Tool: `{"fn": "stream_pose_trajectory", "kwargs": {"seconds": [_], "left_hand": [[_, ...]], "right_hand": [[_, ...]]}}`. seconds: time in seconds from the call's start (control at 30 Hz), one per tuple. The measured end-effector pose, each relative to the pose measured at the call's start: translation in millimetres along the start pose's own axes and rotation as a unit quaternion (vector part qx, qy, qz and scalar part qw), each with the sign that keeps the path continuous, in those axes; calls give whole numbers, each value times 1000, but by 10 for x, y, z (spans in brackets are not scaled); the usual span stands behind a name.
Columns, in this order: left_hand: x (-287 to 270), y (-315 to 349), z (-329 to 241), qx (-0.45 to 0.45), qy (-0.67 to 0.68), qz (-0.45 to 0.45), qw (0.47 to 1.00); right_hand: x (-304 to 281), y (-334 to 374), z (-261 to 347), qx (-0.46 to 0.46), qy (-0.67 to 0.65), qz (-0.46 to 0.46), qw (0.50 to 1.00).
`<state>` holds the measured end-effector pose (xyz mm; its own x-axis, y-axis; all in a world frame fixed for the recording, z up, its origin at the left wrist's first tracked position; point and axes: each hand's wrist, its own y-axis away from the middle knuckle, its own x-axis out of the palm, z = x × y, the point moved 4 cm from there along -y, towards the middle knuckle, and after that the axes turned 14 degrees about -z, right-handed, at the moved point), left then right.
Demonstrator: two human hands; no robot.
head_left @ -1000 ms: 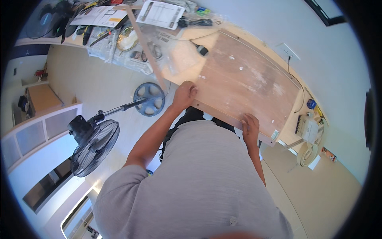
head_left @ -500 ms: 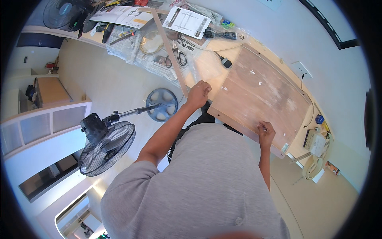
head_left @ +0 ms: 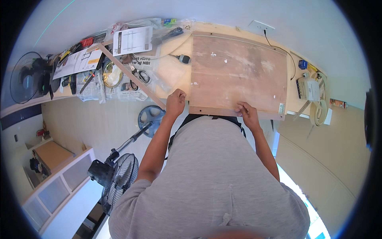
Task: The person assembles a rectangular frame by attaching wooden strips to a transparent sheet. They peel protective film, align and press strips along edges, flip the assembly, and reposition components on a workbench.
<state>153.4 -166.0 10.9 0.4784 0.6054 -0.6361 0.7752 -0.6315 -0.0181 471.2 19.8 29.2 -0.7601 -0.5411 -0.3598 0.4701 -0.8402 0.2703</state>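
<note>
A broad reddish-brown wooden panel (head_left: 238, 75) with a raised front strip lies on the workbench in front of me. Just off its front left corner is my left hand (head_left: 176, 102), its fingers curled together; whatever it may hold is hidden. My right hand (head_left: 249, 114) rests at the panel's front edge, with thumb and fingers drawn into a pinch. Anything between those fingertips is too small to make out. White specks and pale scuffs mark the panel's face. A thin wooden strip (head_left: 129, 74) slants across the bench to the left, its near end close to my left hand.
Scissors (head_left: 140, 75), a printed sheet (head_left: 132, 40), a coil (head_left: 112, 74) and plastic wrap crowd the left bench. A black plug-like piece (head_left: 184, 59) lies beside the panel. At right are a white device (head_left: 308, 90) and rolled edging (head_left: 318, 113). A standing fan (head_left: 119, 179) is at lower left.
My view has turned to the right, so the panel now appears squarely in front. Against the panel, my right hand has shifted left along the front edge. Both hands remain curled.
</note>
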Motion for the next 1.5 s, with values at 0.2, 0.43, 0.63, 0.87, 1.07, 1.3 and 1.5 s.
{"fn": "stream_pose_trajectory", "kwargs": {"seconds": [0.2,0.43,0.63,0.87,1.07,1.3,1.5], "left_hand": [[19,-34,60,-4,20,29,999],[27,-135,148,-14,16,72,997],[84,-187,161,-28,-27,105,994],[42,-345,-73,38,-117,55,991],[17,-497,-35,-7,-69,49,996],[180,-389,-51,54,27,-14,998],[236,-355,-60,49,-12,-20,999]], "right_hand": [[-80,188,-152,-13,-3,-69,998],[-172,128,-182,-30,13,-106,994],[-94,-1,-38,-71,57,-123,988],[55,-151,124,-81,72,-83,991],[39,-173,171,-94,100,-68,988],[-1,-175,161,-92,122,-57,987],[26,-200,195,-99,127,-43,986]]}}
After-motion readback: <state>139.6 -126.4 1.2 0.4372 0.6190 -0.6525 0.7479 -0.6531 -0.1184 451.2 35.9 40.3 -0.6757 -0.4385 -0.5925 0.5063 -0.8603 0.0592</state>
